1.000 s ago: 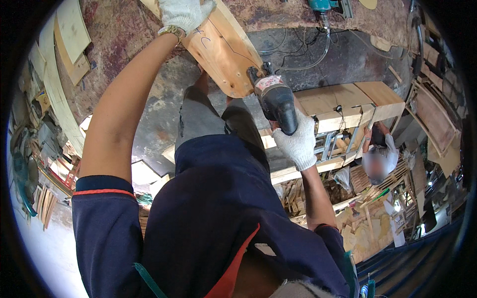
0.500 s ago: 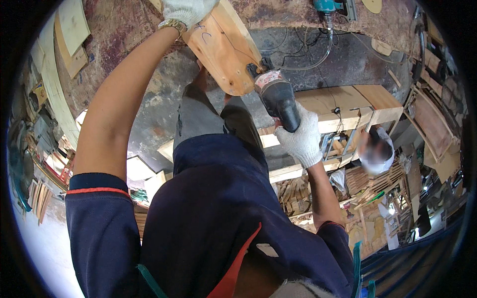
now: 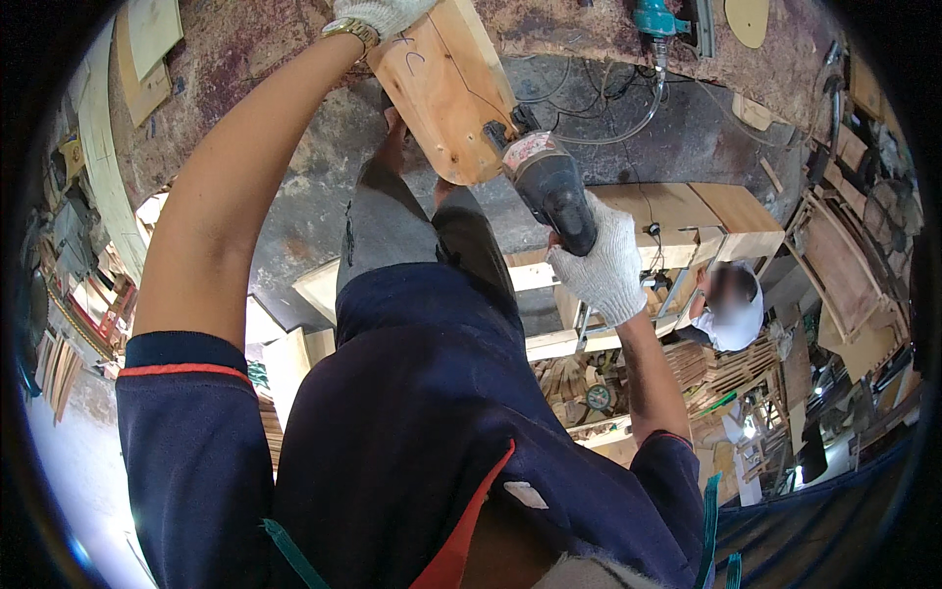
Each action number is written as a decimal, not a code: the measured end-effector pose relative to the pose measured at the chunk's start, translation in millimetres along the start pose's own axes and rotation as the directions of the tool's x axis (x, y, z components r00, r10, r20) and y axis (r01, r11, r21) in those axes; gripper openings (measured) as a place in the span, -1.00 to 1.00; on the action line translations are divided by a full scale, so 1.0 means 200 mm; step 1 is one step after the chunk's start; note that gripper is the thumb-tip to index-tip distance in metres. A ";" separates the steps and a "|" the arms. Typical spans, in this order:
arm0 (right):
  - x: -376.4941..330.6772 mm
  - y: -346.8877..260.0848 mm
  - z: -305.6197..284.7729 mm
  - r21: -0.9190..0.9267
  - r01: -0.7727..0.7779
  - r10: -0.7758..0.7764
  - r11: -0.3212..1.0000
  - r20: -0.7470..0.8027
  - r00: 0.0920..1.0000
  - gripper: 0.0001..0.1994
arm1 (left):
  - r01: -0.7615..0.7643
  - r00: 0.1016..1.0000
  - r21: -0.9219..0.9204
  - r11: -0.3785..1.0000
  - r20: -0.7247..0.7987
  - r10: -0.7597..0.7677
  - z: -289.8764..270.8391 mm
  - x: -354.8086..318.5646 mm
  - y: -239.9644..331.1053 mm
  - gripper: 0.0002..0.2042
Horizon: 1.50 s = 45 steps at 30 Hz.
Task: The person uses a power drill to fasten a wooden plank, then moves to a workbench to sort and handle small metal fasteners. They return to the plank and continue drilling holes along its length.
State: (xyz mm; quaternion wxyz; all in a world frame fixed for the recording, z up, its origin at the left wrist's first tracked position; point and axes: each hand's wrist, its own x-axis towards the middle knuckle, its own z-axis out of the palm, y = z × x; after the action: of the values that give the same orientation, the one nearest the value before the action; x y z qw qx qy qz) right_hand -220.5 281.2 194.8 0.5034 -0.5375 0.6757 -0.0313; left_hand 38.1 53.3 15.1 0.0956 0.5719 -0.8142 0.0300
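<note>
My left hand (image 3: 385, 14), in a whitish knit glove, lies on a pale wooden board (image 3: 446, 108) at the top of the view. Its fingers are cut off by the upper edge, so their grip is hidden. The board has a rounded near end, and a dark curved line runs along its face. My right hand (image 3: 606, 257), gloved too, is closed around the rear of a black jigsaw (image 3: 557, 191) with a worn red-and-white front. The tool's front end meets the board's right edge near the rounded end; its blade cannot be made out.
A teal power tool (image 3: 659, 22) with a clear hose lies on the stained bench (image 3: 549, 27) at the top. To the right, a person in a white shirt (image 3: 738, 319) sits by a wooden frame (image 3: 677, 216) and stacked strips (image 3: 726, 371). Thin sheets (image 3: 98, 147) lie at left.
The view has shifted slightly. My right hand and the jigsaw sit a little higher, still against the board's edge. The other person's position and arm have changed.
</note>
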 end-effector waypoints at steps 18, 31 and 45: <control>0.05 -0.01 -0.07 -0.181 0.053 -0.043 0.982 0.059 0.997 -0.64 | 0.030 0.999 -0.027 0.999 -0.035 -0.031 -0.05 -0.02 0.00 -0.45; 0.05 -0.03 -0.08 -0.094 0.062 -0.056 0.994 0.069 0.996 -0.66 | 0.022 0.997 -0.060 0.998 -0.079 -0.027 -0.05 -0.02 -0.01 -0.52; 0.11 -0.08 -0.11 -0.143 0.070 -0.047 0.987 0.161 0.986 -0.65 | 0.060 0.998 -0.101 0.993 0.014 -0.059 -0.06 -0.03 0.00 -0.46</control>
State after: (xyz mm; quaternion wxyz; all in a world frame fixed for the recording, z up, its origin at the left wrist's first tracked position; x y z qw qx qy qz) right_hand -222.7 247.6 200.8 0.5126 -0.5940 0.6183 0.0468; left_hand 42.2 60.0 26.6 0.1206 0.5906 -0.7977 -0.0175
